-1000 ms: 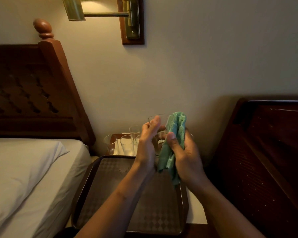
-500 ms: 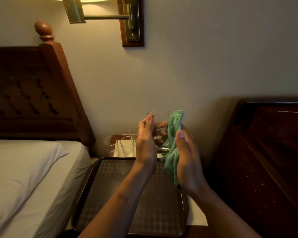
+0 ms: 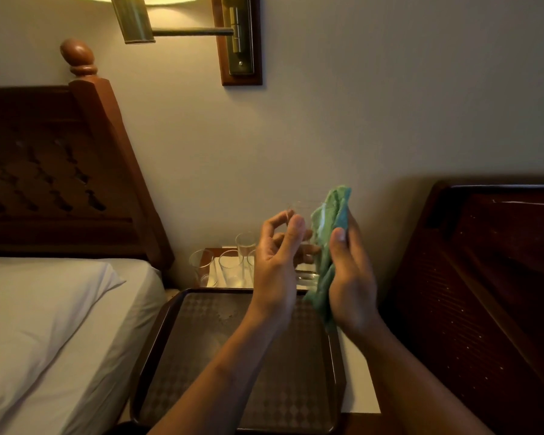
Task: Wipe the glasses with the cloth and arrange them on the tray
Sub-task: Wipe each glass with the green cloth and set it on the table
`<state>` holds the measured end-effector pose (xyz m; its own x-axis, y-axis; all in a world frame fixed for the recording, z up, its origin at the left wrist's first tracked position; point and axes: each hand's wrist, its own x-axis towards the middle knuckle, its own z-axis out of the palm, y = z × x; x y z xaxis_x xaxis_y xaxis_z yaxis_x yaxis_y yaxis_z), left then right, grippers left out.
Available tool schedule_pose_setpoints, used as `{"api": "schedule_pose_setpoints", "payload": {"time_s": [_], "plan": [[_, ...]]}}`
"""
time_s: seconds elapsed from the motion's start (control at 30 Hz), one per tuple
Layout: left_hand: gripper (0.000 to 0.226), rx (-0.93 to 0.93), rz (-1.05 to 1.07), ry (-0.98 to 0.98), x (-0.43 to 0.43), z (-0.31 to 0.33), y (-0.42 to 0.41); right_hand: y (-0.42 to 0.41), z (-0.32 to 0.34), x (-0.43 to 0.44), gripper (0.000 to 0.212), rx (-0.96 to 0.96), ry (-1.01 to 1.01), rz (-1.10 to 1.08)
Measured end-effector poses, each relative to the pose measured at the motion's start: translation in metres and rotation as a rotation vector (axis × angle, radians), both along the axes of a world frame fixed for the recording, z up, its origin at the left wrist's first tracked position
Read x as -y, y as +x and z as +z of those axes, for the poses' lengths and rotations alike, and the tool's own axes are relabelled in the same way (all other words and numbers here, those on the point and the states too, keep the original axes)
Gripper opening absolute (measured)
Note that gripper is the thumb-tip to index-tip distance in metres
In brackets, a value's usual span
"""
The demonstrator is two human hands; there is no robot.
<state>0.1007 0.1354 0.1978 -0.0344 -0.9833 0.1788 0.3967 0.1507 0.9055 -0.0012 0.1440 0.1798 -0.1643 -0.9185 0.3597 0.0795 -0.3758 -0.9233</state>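
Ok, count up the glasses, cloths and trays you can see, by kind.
Glasses: 5. One glass in the left hand, four standing past the tray, one half hidden.
Cloth: 1, in the right hand.
Tray: 1.
Total: 7.

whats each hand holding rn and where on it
The left hand grips a clear glass round its upper side wall. The right hand holds the green cloth mid-length, thumb pinning it, against the glass's right side.

Glass upright, no longer tilted
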Motion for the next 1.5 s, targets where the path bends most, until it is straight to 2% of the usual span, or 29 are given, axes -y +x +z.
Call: {"api": "schedule_pose_setpoints", "payload": {"time_s": [0.1, 0.23, 0.3, 0.4, 0.5, 0.6, 0.67, 0.77, 0.83, 0.9, 1.0, 1.07, 1.13, 1.2, 1.33, 1.4, 1.5], "plan": [[0.03, 0.077, -0.094, -0.006, -0.008, -0.011, -0.008, -0.01, 0.014, 0.013, 0.042, 0.009, -0.007, -0.106], [0.043, 0.114, -0.06, 0.003, 0.001, 0.002, -0.003, 0.003, 0.003, 0.003, 0.058, -0.055, -0.122, -0.059], [0.041, 0.079, -0.033, 0.036, 0.011, 0.009, 0.002, 0.01, -0.009, -0.003, 0.063, -0.155, -0.168, -0.019], [0.04, 0.137, -0.008, 0.029, 0.013, 0.009, 0.001, 0.006, -0.011, -0.001, 0.064, -0.237, -0.184, -0.032], [0.054, 0.111, -0.068, 0.087, 0.002, 0.0, -0.006, -0.012, 0.004, 0.016, 0.052, -0.082, -0.097, -0.071], [0.052, 0.07, -0.111, 0.1, -0.005, 0.003, -0.011, -0.018, 0.013, 0.024, 0.039, 0.038, 0.01, -0.109], [0.047, 0.076, -0.076, 0.079, -0.002, 0.01, -0.01, -0.009, 0.008, 0.016, 0.042, 0.027, -0.018, -0.118], [0.043, 0.038, 0.002, 0.089, 0.013, 0.017, -0.004, 0.009, -0.012, -0.001, 0.059, -0.068, -0.104, -0.077], [0.041, 0.07, 0.012, 0.057, 0.018, 0.012, 0.0, 0.013, -0.018, -0.005, 0.064, -0.137, -0.133, -0.071], [0.043, 0.115, -0.01, 0.062, 0.012, 0.007, -0.001, 0.005, -0.013, -0.001, 0.059, -0.132, -0.131, -0.103], [0.051, 0.039, -0.13, 0.154, -0.003, 0.002, -0.005, -0.011, 0.007, 0.012, 0.039, 0.005, -0.002, -0.143], [0.054, 0.09, -0.163, 0.12, -0.004, 0.0, -0.008, -0.016, 0.015, 0.017, 0.037, 0.038, 0.036, -0.151], [0.059, 0.176, -0.127, 0.045, 0.001, 0.002, -0.009, -0.01, 0.014, 0.011, 0.042, 0.032, 0.008, -0.141], [0.067, 0.153, -0.078, 0.044, 0.008, 0.006, -0.007, 0.001, 0.007, 0.0, 0.051, -0.026, -0.052, -0.107], [0.053, 0.091, -0.003, 0.075, 0.011, 0.009, -0.001, 0.009, -0.004, -0.01, 0.065, -0.185, -0.097, -0.045], [0.059, 0.057, -0.028, 0.091, 0.004, 0.003, -0.001, -0.001, 0.004, -0.003, 0.059, -0.169, -0.066, -0.073], [0.057, 0.016, -0.113, 0.145, -0.004, -0.001, -0.004, -0.015, 0.022, 0.012, 0.037, -0.04, 0.004, -0.121]]}}
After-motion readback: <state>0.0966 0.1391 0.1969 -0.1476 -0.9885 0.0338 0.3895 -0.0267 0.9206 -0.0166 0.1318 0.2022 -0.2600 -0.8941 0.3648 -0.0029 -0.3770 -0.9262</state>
